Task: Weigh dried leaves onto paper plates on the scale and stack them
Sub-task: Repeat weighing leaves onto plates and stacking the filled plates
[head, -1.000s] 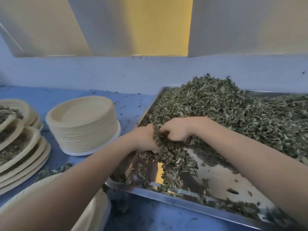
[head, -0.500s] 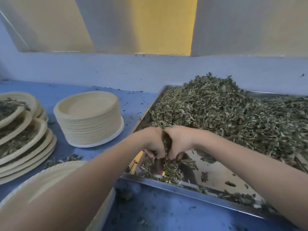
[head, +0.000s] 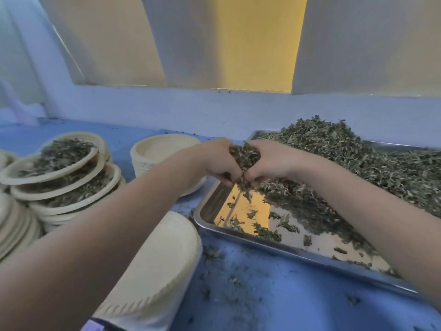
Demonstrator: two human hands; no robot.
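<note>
fingers [head: 229, 177] over leaf-strewn blue table [head: 286, 295]

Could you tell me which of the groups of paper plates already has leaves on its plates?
The stack at far left: its plates hold dried leaves. The stack behind the left hand and the near plate are bare.

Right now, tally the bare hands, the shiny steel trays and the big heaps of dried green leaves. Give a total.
Bare hands: 2, left hand, right hand
Shiny steel trays: 1
Big heaps of dried green leaves: 1
Total: 4
</note>
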